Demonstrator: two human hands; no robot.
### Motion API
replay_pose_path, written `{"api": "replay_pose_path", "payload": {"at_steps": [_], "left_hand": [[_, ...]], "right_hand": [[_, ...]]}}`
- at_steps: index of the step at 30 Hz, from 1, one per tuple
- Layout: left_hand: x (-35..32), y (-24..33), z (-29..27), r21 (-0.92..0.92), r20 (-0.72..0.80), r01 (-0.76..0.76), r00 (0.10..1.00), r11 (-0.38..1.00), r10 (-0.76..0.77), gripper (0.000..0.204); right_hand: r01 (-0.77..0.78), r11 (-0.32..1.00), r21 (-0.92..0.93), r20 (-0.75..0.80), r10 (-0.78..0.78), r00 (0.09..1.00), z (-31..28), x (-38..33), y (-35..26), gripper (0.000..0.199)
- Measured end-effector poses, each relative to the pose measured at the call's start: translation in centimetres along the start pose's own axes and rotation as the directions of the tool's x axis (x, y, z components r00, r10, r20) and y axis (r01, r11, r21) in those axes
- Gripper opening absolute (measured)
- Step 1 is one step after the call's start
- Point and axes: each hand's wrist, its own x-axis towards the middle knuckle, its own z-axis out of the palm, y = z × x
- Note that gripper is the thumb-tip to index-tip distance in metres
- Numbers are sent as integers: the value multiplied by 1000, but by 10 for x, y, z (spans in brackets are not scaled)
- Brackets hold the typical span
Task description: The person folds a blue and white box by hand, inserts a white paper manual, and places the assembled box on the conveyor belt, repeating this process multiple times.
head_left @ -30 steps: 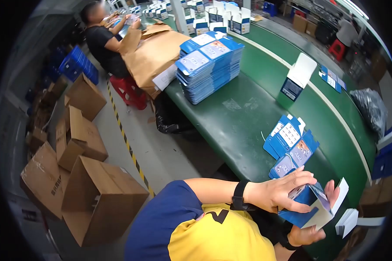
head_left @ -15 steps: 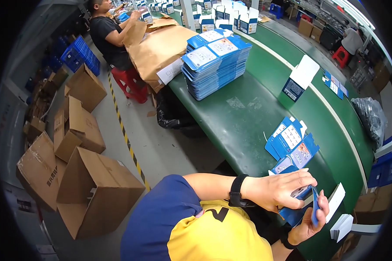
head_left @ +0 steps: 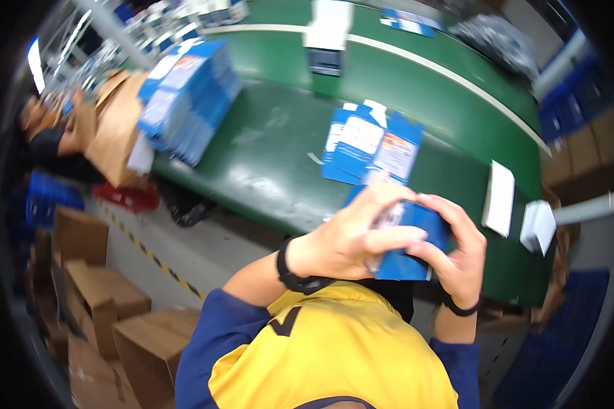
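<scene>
A blue folding carton [head_left: 401, 264] is held between both hands close to my body, over the near edge of the green table [head_left: 273, 163]. My left hand [head_left: 358, 232] grips its left side, thumb across the face. My right hand [head_left: 460, 249] is closed round the right side, thumb bent against the front. Just beyond lie several flat blue cartons [head_left: 360, 140], overlapping one another. Farther off stands an upright carton [head_left: 325, 60] with raised white flaps. At the left rises a tall stack of flat blue cartons [head_left: 194, 102]. My fingers hide part of the held carton.
White folded papers [head_left: 499, 198] lie at the right, beside another white paper bundle [head_left: 537, 228] near a metal bar. A clear plastic bag [head_left: 494, 44] rests at the far right. Brown wrapping paper [head_left: 116, 133], a seated person [head_left: 54, 140] and open cardboard boxes [head_left: 99, 293] are at the left.
The view has swung rightward. Both hands have closed round the carton; my right hand was more open at its edge, and a raised blue flap there no longer stands up.
</scene>
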Motion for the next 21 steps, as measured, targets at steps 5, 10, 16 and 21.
{"api": "replay_pose_path", "payload": {"at_steps": [5,10,16,21], "left_hand": [[-1,-6,7,-56,-9,-7,1000,998,7,78],[-1,-4,12,-106,-74,23,997,994,-31,76],[-2,0,8,-28,-55,45,997,999,-46,79],[2,3,5,-10,-39,2,999,1000,-3,77]], "right_hand": [[25,998,-59,-4,-26,1000,-4,2,1,51],[65,988,-137,4,-65,998,-1,3,-1,50],[93,953,-289,48,-82,995,1,8,-5,48],[41,998,-39,96,-37,995,-13,7,-4,37]]}}
